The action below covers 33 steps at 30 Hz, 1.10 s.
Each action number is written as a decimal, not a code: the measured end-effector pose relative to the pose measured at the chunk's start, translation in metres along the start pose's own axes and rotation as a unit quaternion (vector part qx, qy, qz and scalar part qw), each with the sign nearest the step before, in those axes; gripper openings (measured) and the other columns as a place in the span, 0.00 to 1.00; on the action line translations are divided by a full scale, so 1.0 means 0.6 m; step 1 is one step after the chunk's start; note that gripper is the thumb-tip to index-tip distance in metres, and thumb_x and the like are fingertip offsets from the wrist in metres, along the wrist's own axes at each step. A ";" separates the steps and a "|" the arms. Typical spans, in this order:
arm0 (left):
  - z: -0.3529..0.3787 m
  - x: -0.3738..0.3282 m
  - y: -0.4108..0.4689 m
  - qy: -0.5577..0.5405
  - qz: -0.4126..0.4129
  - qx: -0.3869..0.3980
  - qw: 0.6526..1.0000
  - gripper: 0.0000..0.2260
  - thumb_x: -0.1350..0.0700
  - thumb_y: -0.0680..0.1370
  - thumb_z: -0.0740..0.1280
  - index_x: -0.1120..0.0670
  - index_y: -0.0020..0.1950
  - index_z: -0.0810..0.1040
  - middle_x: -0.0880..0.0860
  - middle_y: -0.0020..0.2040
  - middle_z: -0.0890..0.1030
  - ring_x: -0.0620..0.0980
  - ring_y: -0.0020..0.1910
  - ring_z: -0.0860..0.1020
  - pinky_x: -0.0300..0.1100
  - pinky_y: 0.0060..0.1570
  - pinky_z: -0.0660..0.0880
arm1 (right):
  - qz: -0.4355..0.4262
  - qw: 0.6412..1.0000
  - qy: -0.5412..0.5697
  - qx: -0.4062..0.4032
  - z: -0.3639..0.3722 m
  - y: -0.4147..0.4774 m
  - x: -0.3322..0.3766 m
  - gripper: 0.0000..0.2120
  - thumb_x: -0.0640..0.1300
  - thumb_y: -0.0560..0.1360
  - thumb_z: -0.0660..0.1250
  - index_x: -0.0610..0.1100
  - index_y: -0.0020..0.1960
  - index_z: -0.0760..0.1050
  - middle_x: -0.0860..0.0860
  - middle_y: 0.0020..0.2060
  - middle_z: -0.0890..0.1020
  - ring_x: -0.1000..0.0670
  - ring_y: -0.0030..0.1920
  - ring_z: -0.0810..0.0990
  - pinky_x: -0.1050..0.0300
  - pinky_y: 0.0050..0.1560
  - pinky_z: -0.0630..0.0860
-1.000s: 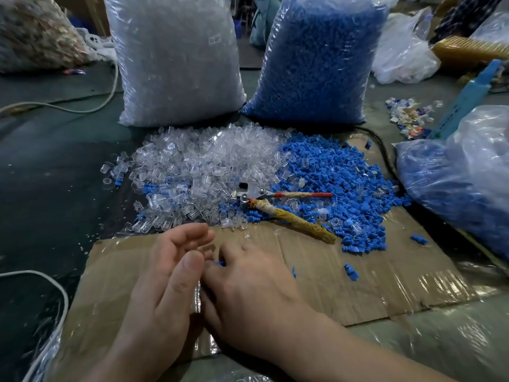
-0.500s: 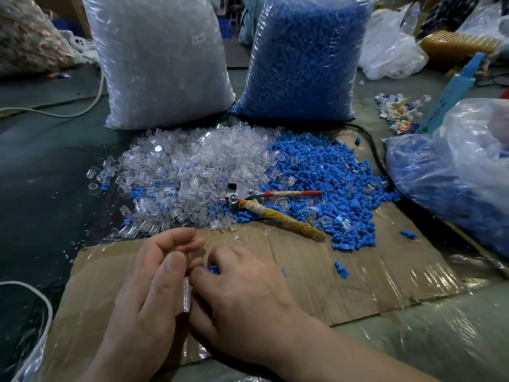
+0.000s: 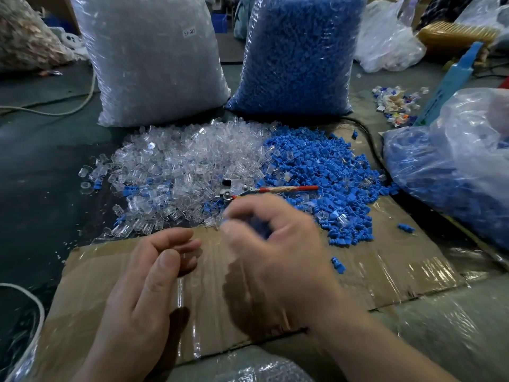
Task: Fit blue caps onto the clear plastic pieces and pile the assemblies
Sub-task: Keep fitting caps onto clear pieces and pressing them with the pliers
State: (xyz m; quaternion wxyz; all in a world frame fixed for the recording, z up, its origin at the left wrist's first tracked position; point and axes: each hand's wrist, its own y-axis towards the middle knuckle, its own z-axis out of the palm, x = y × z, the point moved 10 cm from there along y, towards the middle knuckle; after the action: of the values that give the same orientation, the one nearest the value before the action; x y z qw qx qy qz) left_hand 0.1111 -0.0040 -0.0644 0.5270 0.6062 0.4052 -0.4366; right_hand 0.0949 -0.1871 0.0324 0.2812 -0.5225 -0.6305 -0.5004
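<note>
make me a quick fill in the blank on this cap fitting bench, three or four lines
1. The loose clear plastic pieces lie to the ____ of the loose blue caps.
2. The hands work over a sheet of taped ____.
3. The sack of blue caps stands ____ the loose blue caps.
4. The pliers have a ____ handle.

Missing words: left; cardboard; behind; red

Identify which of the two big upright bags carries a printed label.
The bag of clear pieces, on the left; its small label sits near the top. The bag of blue caps shows none.

free: bare cardboard (image 3: 385, 271) near side | blocked: clear pile (image 3: 176, 166), blue pile (image 3: 330, 175), pliers (image 3: 275, 189)
</note>
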 end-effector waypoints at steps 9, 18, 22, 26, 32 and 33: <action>0.009 -0.007 0.001 0.140 -0.026 0.022 0.990 0.28 0.27 0.72 0.64 0.43 0.64 0.78 0.49 0.56 0.85 0.49 0.56 0.83 0.56 0.57 0.80 | 0.217 0.859 0.458 -0.071 -0.100 0.013 -0.089 0.12 0.48 0.69 0.69 0.43 0.48 0.74 0.44 0.40 0.77 0.51 0.29 0.71 0.58 0.26 0.68; 0.087 -0.078 0.028 0.418 0.047 0.101 0.902 0.17 0.36 0.67 0.64 0.39 0.53 0.78 0.38 0.49 0.79 0.43 0.48 0.78 0.44 0.47 0.73 | 0.262 0.787 0.558 -0.046 -0.095 -0.013 -0.092 0.11 0.46 0.66 0.69 0.43 0.46 0.75 0.44 0.39 0.79 0.52 0.28 0.70 0.60 0.26 0.67; 0.167 -0.107 0.023 0.522 0.104 0.149 0.833 0.22 0.34 0.68 0.60 0.46 0.48 0.84 0.44 0.41 0.81 0.50 0.40 0.82 0.44 0.37 0.77 | 0.265 0.760 0.593 -0.035 -0.086 -0.020 -0.090 0.08 0.46 0.67 0.70 0.43 0.44 0.76 0.44 0.39 0.78 0.52 0.28 0.70 0.60 0.25 0.67; 0.221 -0.106 0.023 0.558 0.136 0.182 0.798 0.20 0.37 0.69 0.59 0.49 0.42 0.85 0.49 0.36 0.81 0.55 0.34 0.82 0.51 0.33 0.81 | 0.262 0.737 0.622 -0.036 -0.082 -0.019 -0.088 0.06 0.46 0.69 0.68 0.44 0.42 0.78 0.44 0.39 0.79 0.52 0.28 0.70 0.61 0.26 0.67; 0.241 -0.093 0.026 0.549 0.147 0.217 0.794 0.08 0.46 0.67 0.78 0.47 0.36 0.82 0.46 0.32 0.77 0.50 0.30 0.80 0.47 0.28 0.78 | 0.269 0.737 0.619 -0.039 -0.083 -0.017 -0.098 0.08 0.46 0.68 0.70 0.43 0.44 0.78 0.43 0.40 0.79 0.52 0.29 0.70 0.60 0.26 0.67; 0.242 -0.093 0.025 0.534 0.155 0.224 0.800 0.07 0.44 0.69 0.72 0.46 0.36 0.81 0.46 0.32 0.77 0.50 0.29 0.80 0.46 0.27 0.78 | 0.270 0.739 0.616 -0.039 -0.083 -0.016 -0.100 0.10 0.45 0.67 0.71 0.42 0.45 0.77 0.43 0.40 0.79 0.51 0.29 0.70 0.60 0.26 0.67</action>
State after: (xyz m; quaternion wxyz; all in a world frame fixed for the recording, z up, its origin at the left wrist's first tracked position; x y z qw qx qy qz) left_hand 0.0945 -0.1519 -0.0159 0.1371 0.8994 0.4135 -0.0349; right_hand 0.0951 -0.2550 -0.0065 0.7110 -0.2589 -0.1313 -0.6405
